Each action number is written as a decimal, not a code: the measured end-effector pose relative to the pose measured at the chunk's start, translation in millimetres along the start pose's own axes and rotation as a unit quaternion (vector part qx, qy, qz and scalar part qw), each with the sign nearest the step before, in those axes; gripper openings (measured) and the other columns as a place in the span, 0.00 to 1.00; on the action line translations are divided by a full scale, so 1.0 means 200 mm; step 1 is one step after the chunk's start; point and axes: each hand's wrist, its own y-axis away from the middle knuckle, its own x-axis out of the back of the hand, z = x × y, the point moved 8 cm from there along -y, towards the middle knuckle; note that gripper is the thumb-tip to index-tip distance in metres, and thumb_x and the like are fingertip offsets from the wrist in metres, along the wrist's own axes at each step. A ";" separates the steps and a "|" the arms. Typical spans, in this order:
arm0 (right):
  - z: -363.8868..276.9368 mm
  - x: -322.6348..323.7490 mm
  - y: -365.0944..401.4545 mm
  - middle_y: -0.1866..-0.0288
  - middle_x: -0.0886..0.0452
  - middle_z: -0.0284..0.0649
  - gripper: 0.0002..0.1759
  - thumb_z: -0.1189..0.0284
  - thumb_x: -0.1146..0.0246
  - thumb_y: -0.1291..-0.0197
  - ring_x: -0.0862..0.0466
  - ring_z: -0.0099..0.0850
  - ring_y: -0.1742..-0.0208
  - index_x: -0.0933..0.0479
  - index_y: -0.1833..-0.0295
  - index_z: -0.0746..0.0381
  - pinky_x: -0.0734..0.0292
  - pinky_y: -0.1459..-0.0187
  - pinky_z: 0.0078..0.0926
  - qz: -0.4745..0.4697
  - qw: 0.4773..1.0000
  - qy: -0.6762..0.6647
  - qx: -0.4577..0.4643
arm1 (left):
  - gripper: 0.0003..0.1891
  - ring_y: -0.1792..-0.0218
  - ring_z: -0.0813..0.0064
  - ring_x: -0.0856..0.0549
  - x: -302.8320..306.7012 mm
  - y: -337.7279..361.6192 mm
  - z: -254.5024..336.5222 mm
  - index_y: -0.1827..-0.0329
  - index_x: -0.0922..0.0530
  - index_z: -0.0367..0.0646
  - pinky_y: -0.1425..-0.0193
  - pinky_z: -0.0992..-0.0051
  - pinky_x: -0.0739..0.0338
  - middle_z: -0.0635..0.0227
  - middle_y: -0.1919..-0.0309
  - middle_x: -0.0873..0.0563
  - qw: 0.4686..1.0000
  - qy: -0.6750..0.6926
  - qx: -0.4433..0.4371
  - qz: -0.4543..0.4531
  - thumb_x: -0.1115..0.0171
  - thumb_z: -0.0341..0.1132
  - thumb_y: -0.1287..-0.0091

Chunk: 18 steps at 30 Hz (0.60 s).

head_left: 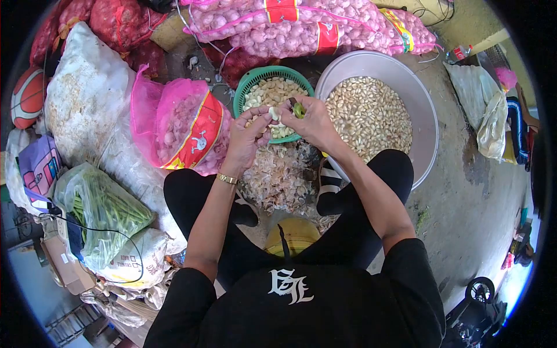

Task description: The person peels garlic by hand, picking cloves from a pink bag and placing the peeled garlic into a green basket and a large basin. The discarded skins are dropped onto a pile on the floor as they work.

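Note:
My left hand [246, 140], a gold watch on its wrist, is closed with a pale peeled garlic clove [274, 114] pinched at its fingertips. More cloves show in its curled fingers. Close beside it, my right hand [313, 123] is closed around a small green-and-dark tool [298, 110]; its blade or tip cannot be made out. Both hands are over the front of a green basket [238, 95] holding peeled cloves [272, 90]. To the right, a large pale tub [426, 110] contains many unpeeled cloves [371, 116]. Garlic skins [275, 180] lie heaped between my feet.
Pink net sacks of garlic [348, 29] lie at the back, and another net sack [180, 124] stands left. A white sack [87, 81], a bag of green vegetables [101, 211] and a basketball [27, 98] line the left. A motorcycle [478, 313] is at lower right.

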 end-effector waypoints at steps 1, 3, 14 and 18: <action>-0.03 0.00 0.01 0.70 0.18 0.39 0.13 0.70 0.34 0.42 0.27 0.18 0.66 0.21 0.60 0.71 0.26 0.62 0.26 -0.011 1.000 -0.006 -0.006 | 0.13 0.78 0.87 0.26 0.00 0.00 0.00 0.48 0.22 0.39 0.78 0.87 0.39 0.65 0.65 0.14 1.000 0.000 0.000 -0.001 0.35 0.32 0.33; -0.04 0.00 0.01 0.70 0.18 0.40 0.13 0.70 0.34 0.42 0.27 0.18 0.66 0.21 0.60 0.71 0.26 0.61 0.25 -0.021 1.000 -0.012 -0.011 | 0.13 0.77 0.85 0.25 0.01 -0.01 -0.01 0.47 0.25 0.39 0.79 0.89 0.38 0.67 0.65 0.17 0.999 0.035 0.011 -0.005 0.37 0.30 0.33; -0.01 -0.02 0.01 0.69 0.20 0.34 0.12 0.70 0.32 0.42 0.29 0.17 0.65 0.22 0.62 0.70 0.28 0.63 0.23 -0.038 0.999 -0.023 -0.005 | 0.14 0.77 0.87 0.27 -0.03 0.01 -0.02 0.46 0.23 0.38 0.78 0.88 0.40 0.69 0.64 0.17 0.997 0.055 0.047 -0.033 0.36 0.32 0.33; 0.01 -0.02 0.02 0.68 0.20 0.31 0.10 0.71 0.33 0.42 0.29 0.16 0.65 0.21 0.63 0.68 0.29 0.63 0.21 -0.036 0.992 -0.114 -0.039 | 0.14 0.76 0.87 0.26 0.02 -0.02 -0.01 0.46 0.24 0.37 0.78 0.89 0.37 0.68 0.64 0.18 0.992 0.122 0.032 -0.025 0.37 0.31 0.32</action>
